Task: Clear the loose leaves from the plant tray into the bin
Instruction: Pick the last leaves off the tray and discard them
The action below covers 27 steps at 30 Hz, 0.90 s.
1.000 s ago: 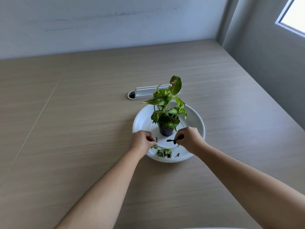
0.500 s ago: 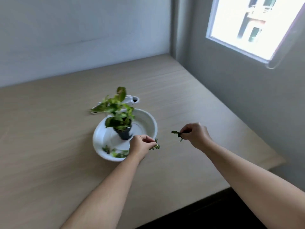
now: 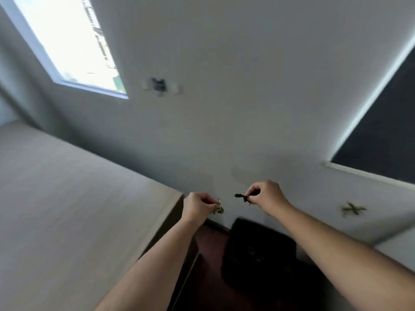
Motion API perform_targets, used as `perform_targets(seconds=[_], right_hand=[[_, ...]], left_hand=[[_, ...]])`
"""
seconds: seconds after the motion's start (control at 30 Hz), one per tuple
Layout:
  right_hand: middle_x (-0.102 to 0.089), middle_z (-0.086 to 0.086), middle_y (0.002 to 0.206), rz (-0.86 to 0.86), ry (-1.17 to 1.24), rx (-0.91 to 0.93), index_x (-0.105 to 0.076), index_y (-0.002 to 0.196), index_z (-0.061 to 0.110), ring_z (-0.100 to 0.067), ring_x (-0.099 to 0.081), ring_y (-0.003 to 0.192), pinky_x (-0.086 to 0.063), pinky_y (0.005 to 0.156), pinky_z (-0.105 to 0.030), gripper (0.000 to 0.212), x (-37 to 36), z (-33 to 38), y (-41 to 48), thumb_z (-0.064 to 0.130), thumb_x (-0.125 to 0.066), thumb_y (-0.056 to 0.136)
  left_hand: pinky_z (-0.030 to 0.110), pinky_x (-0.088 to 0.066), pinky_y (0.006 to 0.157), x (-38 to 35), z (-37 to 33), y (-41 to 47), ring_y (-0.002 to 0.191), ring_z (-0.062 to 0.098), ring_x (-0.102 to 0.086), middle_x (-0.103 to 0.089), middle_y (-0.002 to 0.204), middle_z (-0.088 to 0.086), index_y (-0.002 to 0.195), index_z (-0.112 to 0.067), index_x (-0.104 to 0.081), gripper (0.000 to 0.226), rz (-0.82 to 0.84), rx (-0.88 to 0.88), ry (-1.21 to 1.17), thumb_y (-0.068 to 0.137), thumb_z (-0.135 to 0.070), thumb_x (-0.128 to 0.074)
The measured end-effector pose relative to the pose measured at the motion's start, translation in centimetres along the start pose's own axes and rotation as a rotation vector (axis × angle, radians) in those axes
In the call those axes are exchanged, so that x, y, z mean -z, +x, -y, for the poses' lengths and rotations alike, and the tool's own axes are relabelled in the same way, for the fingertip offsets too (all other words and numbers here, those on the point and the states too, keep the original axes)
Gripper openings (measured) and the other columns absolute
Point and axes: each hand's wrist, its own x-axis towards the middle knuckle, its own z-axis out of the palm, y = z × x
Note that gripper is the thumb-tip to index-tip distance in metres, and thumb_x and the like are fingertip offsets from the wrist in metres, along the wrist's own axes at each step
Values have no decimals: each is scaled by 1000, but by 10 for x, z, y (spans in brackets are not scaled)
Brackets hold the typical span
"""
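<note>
While both bare forearms reach fwd past the table edge, the left hand (image 3: 198, 206) has its fingers curled in, thumb & fingertips pinching a small clump of pale green leaves (image 3: 219, 207) that pokes out on the side toward the other hand. The right hand (image 3: 267, 197) is set the same way: fingers curled, thumb & forefinger pinching a dark leaf (image 3: 240, 197) w/ a bit of stem, its tip pointing at the left hand. The hands are near each other but apart, w/ a gap btwn the two lots of leaves. Both are up in the air, off the table (image 3: 67, 198), whose pale wood-grain top fills the lower left; the left hand sits just beyond the table's corner. Lower in the view, under the hands, a black bin (image 3: 258, 250) stands on a dark reddish floor (image 3: 208, 245) close to the wall (image 3: 224, 120); its inside is too dark & blurred to make out. The grey wall carries a window (image 3: 67, 41) top left, bright w/ daylight, a small socket-like fitting (image 3: 160, 86) beside it, & a greenish X-shaped mark (image 3: 353, 209) low on the right. A dark panel (image 3: 381, 135) w/ a pale frame takes the upper right. The whole view is motion-blurred.
</note>
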Motion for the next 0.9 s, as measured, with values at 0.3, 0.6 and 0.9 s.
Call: perform_targets(seconds=[0.3,0.6,0.9], right_hand=[[-73,-10,83,-32,-48,-416,-70,68,19,-17,-59,67,-38,57,-20,15,-3,-171,-12,5,-70,73],[-69,-11,104,24,-4,-588,-71,89,13,-23,-64,94,-47,77,-23,10,-49,-248,27,10,-70,80],[-56,-9,134,111,22,-600,-62,119,17,-26,-57,118,-47,101,-36,32,-39,-250,29,7,-56,89]], left_hand=[[12,-42,56,-150,32,48,63,5,-56,-62,64,-6,71,-14,-72,9,367,112,296,70,-12,-80],[33,-59,81,-221,81,105,87,19,-68,-71,88,2,77,-16,-70,15,541,222,349,78,-30,-75],[27,-44,90,-215,57,123,121,21,-54,-56,135,2,128,-16,-53,42,649,91,566,92,-37,-55]])
